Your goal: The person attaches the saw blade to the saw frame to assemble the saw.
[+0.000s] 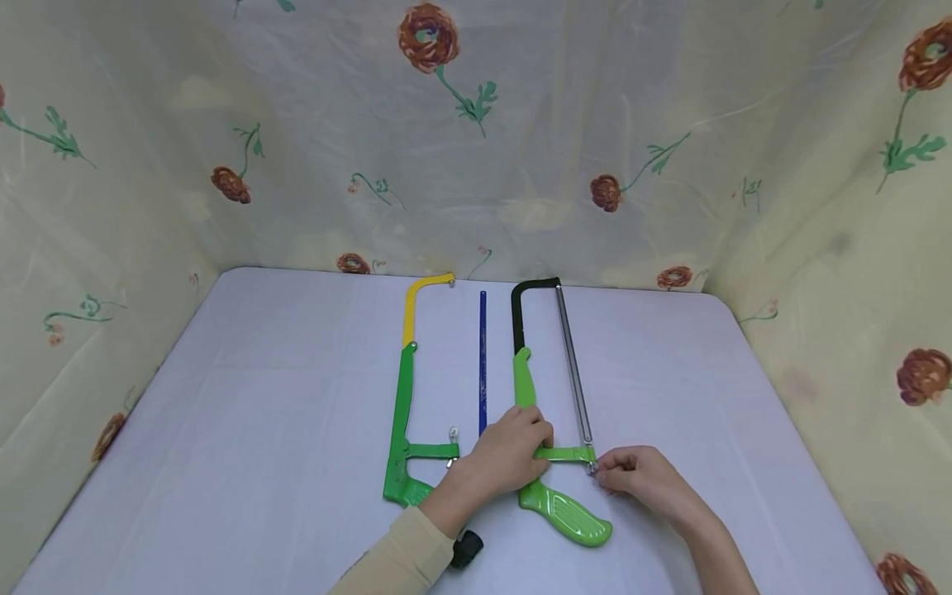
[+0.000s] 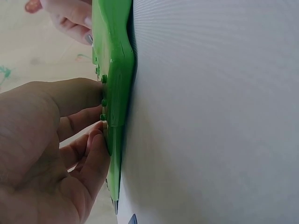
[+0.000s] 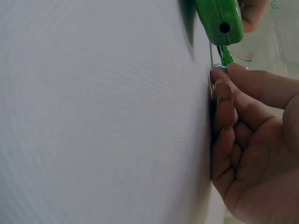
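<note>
A hacksaw with a light green frame (image 1: 525, 382) and a black front arm lies flat on the table, a grey blade (image 1: 573, 364) spanning its open side. My left hand (image 1: 507, 453) grips the frame just above the handle (image 1: 573, 516); in the left wrist view its thumb and fingers hold the frame's edge. At the end of the green crossbar (image 1: 568, 454), my right hand (image 1: 645, 481) pinches the small silver wing nut (image 1: 592, 468) between thumb and index finger. The right wrist view shows the nut (image 3: 218, 66) partly hidden by the fingertips, its other fingers curled.
Left of my left hand lies a second hacksaw (image 1: 402, 405), green with a yellow front arm and no blade in it. A blue blade (image 1: 483, 355) lies between the two saws. Flowered cloth (image 1: 521, 165) walls in the white table (image 1: 283, 430) at back and sides.
</note>
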A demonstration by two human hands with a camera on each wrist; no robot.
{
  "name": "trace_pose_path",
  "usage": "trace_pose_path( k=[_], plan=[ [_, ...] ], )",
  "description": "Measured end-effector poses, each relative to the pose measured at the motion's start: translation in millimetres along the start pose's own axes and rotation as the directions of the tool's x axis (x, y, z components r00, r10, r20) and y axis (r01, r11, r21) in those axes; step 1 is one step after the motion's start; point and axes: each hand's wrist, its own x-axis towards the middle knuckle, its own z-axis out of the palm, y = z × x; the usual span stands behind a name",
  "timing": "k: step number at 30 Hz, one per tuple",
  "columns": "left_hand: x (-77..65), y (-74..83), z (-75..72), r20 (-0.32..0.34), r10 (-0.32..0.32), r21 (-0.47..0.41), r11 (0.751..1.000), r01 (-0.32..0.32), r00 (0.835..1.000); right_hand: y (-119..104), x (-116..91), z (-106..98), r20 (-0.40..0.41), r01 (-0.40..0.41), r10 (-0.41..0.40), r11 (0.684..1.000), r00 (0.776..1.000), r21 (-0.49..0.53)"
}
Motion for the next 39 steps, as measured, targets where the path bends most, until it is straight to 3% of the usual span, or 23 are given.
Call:
trace_pose_path(
  k=[12, 39],
  plan=[
    [1.3, 0.2, -0.1, 0.005, -0.006, -0.006, 1.0, 0.006, 1.0, -0.5, -1.0, 1.0, -0.007, -0.022, 0.021, 0.999, 1.0, -0.023],
    [0.3, 2.0, -1.7, 0.024, -0.019, -0.011, 1.0, 0.019, 1.0, -0.1, 0.5, 2.4, -0.022, -0.035, 0.037, 0.997, 0.999, 0.067]
  ],
)
